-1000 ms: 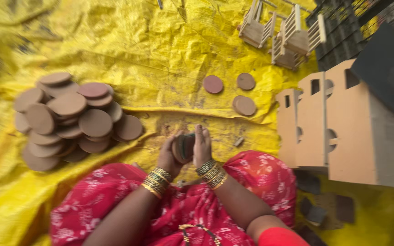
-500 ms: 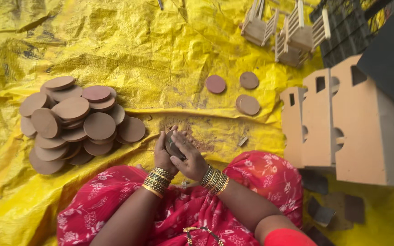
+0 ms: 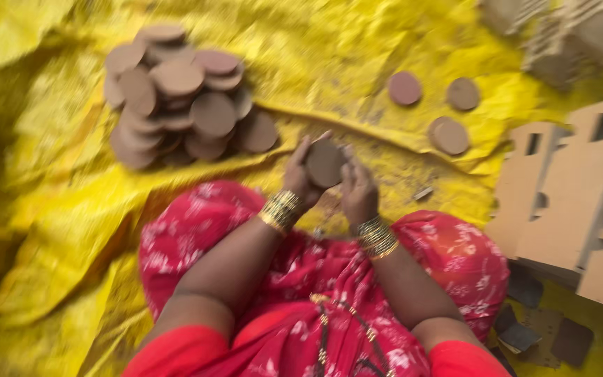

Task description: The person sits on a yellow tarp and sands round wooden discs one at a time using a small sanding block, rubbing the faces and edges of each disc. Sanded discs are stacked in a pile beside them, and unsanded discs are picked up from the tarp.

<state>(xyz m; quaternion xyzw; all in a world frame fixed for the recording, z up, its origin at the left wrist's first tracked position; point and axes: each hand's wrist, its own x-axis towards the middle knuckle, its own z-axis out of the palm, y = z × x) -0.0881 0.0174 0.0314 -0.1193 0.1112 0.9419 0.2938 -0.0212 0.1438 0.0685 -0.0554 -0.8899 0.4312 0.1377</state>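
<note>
I hold a round brown disc (image 3: 324,163) between both hands above my lap. My left hand (image 3: 297,179) cups its left side, and my right hand (image 3: 357,190) presses against its right edge. Gold bangles ring both wrists. A pile of several similar brown discs (image 3: 183,105) lies on the yellow sheet (image 3: 50,181) to the upper left of my hands. Three separate discs (image 3: 449,135) lie flat on the sheet to the upper right.
Tan cut-out boards (image 3: 574,202) with holes stand at the right. Small wooden frame pieces (image 3: 567,38) sit at the top right. Dark scraps (image 3: 539,335) lie at the bottom right. My red patterned clothing (image 3: 315,279) covers my lap.
The view has shifted and blurred, with the pile now further up and left. The disc has turned so its flat face shows between my hands, which stay together on it.
</note>
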